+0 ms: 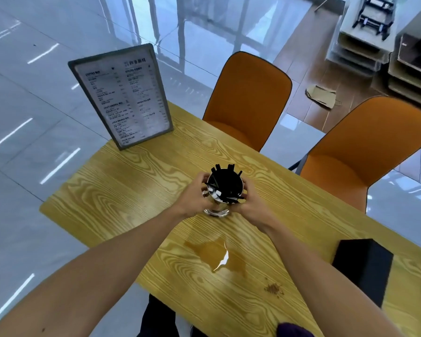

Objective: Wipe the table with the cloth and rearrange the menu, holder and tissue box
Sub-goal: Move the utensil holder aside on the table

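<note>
A shiny metal holder [225, 188] full of black utensils stands mid-table on the yellow wood-grain table [122, 190]. My left hand [195, 195] grips its left side and my right hand [249, 203] grips its right side. A framed menu [122, 96] stands upright at the table's far left corner. The black tissue box [365, 266] lies at the right near edge. A brown liquid spill [216, 256] and some brown crumbs [275, 288] lie on the table between my forearms. A purple cloth [294, 330] peeks in at the bottom edge.
Two orange chairs [248, 98] [365, 152] stand along the table's far side. Beyond lies glossy tiled floor, with cardboard [322, 96] and stacked shelves [365, 45] at the back right. My dark trouser legs show below the near table edge.
</note>
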Motion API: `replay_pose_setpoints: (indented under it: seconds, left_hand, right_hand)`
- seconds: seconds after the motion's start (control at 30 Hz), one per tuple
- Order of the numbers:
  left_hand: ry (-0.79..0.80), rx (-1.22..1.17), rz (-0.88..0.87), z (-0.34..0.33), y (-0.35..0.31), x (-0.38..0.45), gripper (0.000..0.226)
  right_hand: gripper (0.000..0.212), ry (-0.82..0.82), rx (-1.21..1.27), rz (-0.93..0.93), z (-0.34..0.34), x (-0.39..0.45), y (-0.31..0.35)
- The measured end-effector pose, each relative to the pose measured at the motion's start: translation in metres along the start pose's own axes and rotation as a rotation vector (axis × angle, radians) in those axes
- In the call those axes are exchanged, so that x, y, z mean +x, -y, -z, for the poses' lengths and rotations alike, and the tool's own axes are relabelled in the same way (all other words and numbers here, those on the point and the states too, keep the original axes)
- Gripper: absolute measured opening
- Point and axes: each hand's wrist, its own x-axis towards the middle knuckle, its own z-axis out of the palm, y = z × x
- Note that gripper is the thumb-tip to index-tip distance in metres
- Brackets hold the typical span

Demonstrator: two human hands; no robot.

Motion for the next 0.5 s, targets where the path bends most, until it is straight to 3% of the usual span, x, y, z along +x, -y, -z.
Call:
replay_pose_setpoints:
  seconds: [0.2, 0.5]
  left_hand:
    - [-0.15, -0.052, -0.009, 0.067, 0.001, -0.016, 0.082]
    - [-0.367, -0.143, 0.044, 0.186, 0.026, -0.044, 0.091]
  right_hand:
    - [0.089, 0.108, -0.094, 0.108, -0.051, 0.037, 0.046]
    - [0.082, 0.263, -0.093, 0.152, -0.162, 0.101, 0.106]
